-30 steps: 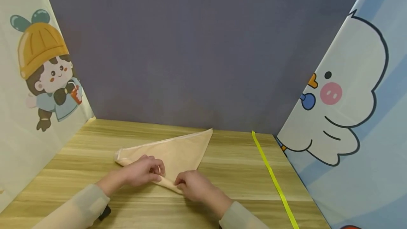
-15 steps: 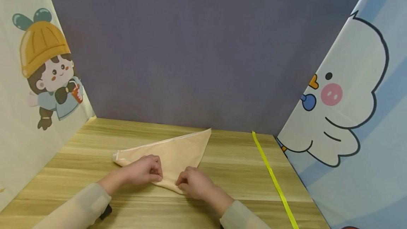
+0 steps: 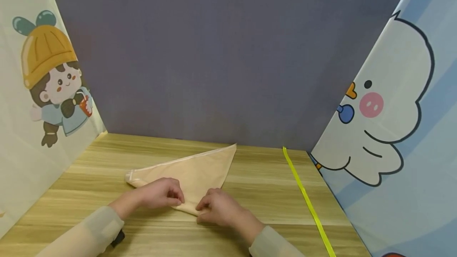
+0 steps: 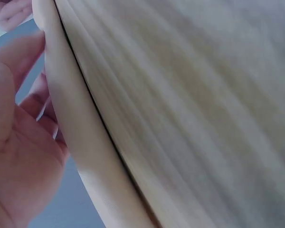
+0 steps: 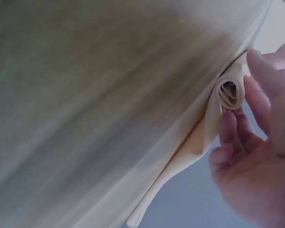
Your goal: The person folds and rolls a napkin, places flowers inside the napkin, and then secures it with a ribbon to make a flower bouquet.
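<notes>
A peach cloth [image 3: 200, 173] with a pale-edged far side lies as a rough triangle on the wooden table. Its near edge is rolled into a thin tube, whose spiral end [image 5: 231, 94] shows in the right wrist view. My left hand [image 3: 162, 192] pinches the roll near its middle, thumb on the near side. At the roll's right end my right hand [image 3: 219, 207] holds it, the index finger over it and the thumb in front. In the left wrist view, the rolled edge [image 4: 80, 128] passes along the fingers of my left hand.
A yellow strip [image 3: 307, 199] runs along the right part of the wooden table [image 3: 271, 193]. Behind stands a grey panel [image 3: 214, 58], with cartoon-printed panels at left and right. A small black object [image 3: 118, 238] shows by the left cuff.
The cloth has shifted slightly left, and its near tip is drawn in a little. My right thumb has moved nearer to me, apart from the index finger. The left hand has barely moved.
</notes>
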Available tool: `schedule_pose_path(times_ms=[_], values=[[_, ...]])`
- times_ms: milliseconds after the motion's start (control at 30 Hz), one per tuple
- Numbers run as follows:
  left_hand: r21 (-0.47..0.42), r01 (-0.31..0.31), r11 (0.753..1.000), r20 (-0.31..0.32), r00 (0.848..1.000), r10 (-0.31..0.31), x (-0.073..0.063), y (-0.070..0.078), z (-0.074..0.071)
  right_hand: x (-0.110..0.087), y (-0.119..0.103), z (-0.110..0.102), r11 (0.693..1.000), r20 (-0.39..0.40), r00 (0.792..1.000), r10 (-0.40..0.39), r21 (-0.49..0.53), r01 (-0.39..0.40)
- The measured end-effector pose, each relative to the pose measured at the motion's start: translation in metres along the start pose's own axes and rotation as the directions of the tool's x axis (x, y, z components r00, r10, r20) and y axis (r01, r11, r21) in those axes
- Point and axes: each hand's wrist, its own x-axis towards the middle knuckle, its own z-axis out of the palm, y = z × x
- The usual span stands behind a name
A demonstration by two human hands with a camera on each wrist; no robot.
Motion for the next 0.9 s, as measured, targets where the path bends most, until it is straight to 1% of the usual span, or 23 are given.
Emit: schedule_pose_path(times_ms=[100,200,267,300,400,467,500,600,667,733,800,833,900], values=[[0.017,-0.007,1.0,0.022,1.0,0.007,-0.001,0.002,-0.001,0.0,-0.002,0.001,0.996,-0.005,1.0,-0.009,-0.084,0.009],[0.04,-0.029,0.999,0.038,0.999,0.027,-0.001,0.003,-0.001,0.0,-0.004,0.002,0.988,-0.01,1.0,-0.022,-0.153,0.021],[0.068,-0.072,0.995,0.036,0.997,0.07,-0.001,0.003,-0.001,-0.002,-0.005,0.001,0.98,-0.003,0.999,-0.04,-0.195,0.038],[0.081,-0.103,0.991,0.033,0.994,0.1,-0.001,0.003,-0.001,-0.003,-0.006,0.001,0.975,0.002,0.999,-0.047,-0.218,0.046],[0.101,-0.164,0.981,0.031,0.986,0.162,0.001,0.003,-0.001,-0.007,-0.006,-0.001,0.962,-0.003,0.996,-0.087,-0.262,0.083],[0.094,-0.179,0.979,0.034,0.984,0.177,0.001,0.003,-0.001,-0.01,-0.004,-0.001,0.961,-0.017,0.994,-0.108,-0.256,0.1],[0.087,-0.173,0.981,0.037,0.985,0.17,0.002,0.004,-0.001,-0.011,-0.003,-0.001,0.965,-0.024,0.994,-0.11,-0.241,0.101],[0.038,-0.121,0.992,0.046,0.992,0.119,0.003,0.006,0.0,-0.016,0.001,-0.001,0.985,-0.037,0.996,-0.086,-0.156,0.079],[-0.028,-0.05,0.998,0.059,0.997,0.051,0.003,0.007,-0.001,-0.019,0.002,-0.001,0.995,-0.044,0.998,-0.055,-0.089,0.05],[-0.096,0.014,0.995,0.068,0.998,-0.007,0.004,0.007,-0.001,-0.022,0.003,-0.002,0.999,-0.05,0.998,-0.026,-0.023,0.024],[-0.153,0.062,0.986,0.076,0.996,-0.05,0.004,0.008,-0.002,-0.024,0.004,-0.003,0.999,-0.061,0.998,-0.014,0.028,0.016],[-0.173,0.079,0.982,0.079,0.995,-0.066,0.004,0.008,-0.002,-0.024,0.004,-0.003,0.999,-0.068,0.998,-0.012,0.047,0.015],[-0.171,0.083,0.982,0.077,0.995,-0.07,0.004,0.007,-0.002,-0.025,0.005,-0.003,0.998,-0.078,0.997,-0.014,0.054,0.019]])
